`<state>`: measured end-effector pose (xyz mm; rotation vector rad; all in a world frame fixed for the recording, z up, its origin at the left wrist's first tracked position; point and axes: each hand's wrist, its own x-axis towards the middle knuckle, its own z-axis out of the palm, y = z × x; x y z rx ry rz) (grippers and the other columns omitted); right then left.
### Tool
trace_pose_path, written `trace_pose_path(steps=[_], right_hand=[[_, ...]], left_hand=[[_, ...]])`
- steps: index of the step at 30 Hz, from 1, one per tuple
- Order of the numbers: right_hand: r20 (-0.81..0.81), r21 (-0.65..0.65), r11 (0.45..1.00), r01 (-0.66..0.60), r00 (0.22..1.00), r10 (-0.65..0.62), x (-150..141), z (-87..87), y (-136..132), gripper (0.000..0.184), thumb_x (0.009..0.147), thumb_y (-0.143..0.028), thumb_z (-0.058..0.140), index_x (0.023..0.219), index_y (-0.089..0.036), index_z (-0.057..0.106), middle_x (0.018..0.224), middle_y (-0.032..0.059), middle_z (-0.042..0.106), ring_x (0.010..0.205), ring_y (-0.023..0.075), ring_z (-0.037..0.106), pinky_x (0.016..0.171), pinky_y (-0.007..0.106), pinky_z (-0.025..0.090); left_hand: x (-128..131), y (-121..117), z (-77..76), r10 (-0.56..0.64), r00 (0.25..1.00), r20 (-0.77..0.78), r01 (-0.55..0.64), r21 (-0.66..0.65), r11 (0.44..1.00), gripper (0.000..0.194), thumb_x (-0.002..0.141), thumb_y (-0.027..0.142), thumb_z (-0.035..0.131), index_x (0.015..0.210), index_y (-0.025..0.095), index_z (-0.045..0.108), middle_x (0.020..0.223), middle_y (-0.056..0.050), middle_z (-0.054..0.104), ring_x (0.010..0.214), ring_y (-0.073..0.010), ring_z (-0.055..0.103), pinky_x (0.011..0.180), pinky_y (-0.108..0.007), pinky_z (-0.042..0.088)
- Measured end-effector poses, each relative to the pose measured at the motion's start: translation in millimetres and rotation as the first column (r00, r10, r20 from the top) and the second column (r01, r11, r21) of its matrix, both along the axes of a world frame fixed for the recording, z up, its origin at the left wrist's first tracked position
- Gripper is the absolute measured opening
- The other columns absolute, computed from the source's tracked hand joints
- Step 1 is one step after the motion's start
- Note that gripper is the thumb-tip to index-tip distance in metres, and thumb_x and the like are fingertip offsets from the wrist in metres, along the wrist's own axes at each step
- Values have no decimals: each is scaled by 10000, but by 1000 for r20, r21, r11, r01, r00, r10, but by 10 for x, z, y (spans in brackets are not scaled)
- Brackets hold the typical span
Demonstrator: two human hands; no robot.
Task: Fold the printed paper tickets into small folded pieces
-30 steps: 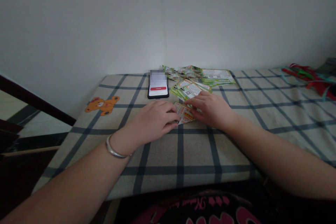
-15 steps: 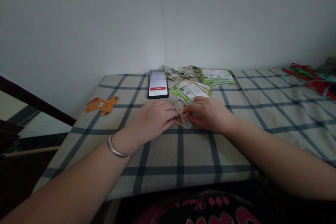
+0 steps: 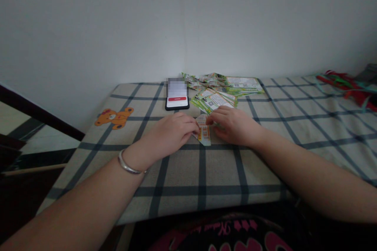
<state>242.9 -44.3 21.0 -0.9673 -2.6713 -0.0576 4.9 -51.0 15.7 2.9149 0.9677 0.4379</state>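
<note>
My left hand (image 3: 169, 134) and my right hand (image 3: 234, 125) meet over the middle of a checked tablecloth (image 3: 224, 164). Between their fingertips they pinch a small orange and white paper card (image 3: 204, 134), which stands lengthwise towards me. A silver bangle (image 3: 127, 168) circles my left wrist. Just behind my right hand lies a fanned pile of green and white cards (image 3: 213, 101). A black phone (image 3: 177, 97) with a lit screen and a red bar lies flat behind my left hand.
More green leaflets and torn wrappers (image 3: 229, 82) lie by the wall. An orange bear print (image 3: 114, 117) marks the cloth at left. Red and green ribbons (image 3: 347, 86) lie at the far right. The table's left edge drops to a dark rail (image 3: 38, 115).
The orange card lay flat under both hands, was lifted and turned between the fingertips, and now points lengthwise towards me. Both hands stayed in place.
</note>
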Motion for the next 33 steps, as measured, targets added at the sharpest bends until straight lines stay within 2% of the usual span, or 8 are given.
trace_pose_path(steps=[3, 6, 15, 28, 33], right_hand=[[-29, 1, 1000, 4, 1000, -4, 33, -18, 59, 338, 816, -126, 545, 1141, -147, 636, 1070, 100, 681, 1018, 236, 590, 894, 362, 471], [-50, 0, 999, -43, 998, 43, 69, -36, 114, 412, 809, -133, 565, 1218, -139, 613, 1153, 115, 672, 1079, 248, 583, 957, 396, 471], [-71, -17, 983, -183, 981, 181, 105, -76, 202, 292, 896, -208, 576, 1172, -178, 665, 1188, 93, 686, 1124, 234, 587, 989, 414, 469], [-33, 21, 978, -207, 978, 208, 116, -66, 228, 292, 944, -391, 561, 1120, -214, 712, 1094, 77, 705, 1002, 220, 576, 897, 371, 441], [1, 38, 979, -202, 979, 202, 103, -49, 207, 317, 947, -420, 543, 1108, -210, 717, 1033, 84, 703, 962, 224, 574, 853, 360, 433]], left_hand=[[-1, 14, 13, -25, 1000, 15, 26, -33, 999, 225, 875, 79, 525, 958, 195, 700, 1027, -30, 707, 997, -200, 616, 917, -387, 491], [-8, 33, 24, -46, 998, 32, 48, -69, 996, 254, 847, 35, 504, 910, 189, 696, 983, -23, 714, 956, -190, 629, 907, -382, 489], [-33, 95, 46, -67, 990, 124, 88, -170, 982, 321, 774, -42, 450, 818, 167, 690, 891, -21, 708, 869, -144, 640, 847, -304, 498], [-26, 76, 40, -38, 999, 7, 38, -13, 999, 290, 850, 20, 439, 799, 165, 685, 899, -41, 705, 898, -177, 636, 836, -335, 508], [-38, 88, 23, -34, 998, 48, 33, 29, 999, 300, 860, 20, 442, 790, 159, 699, 953, -39, 713, 877, -150, 641, 811, -298, 515]])
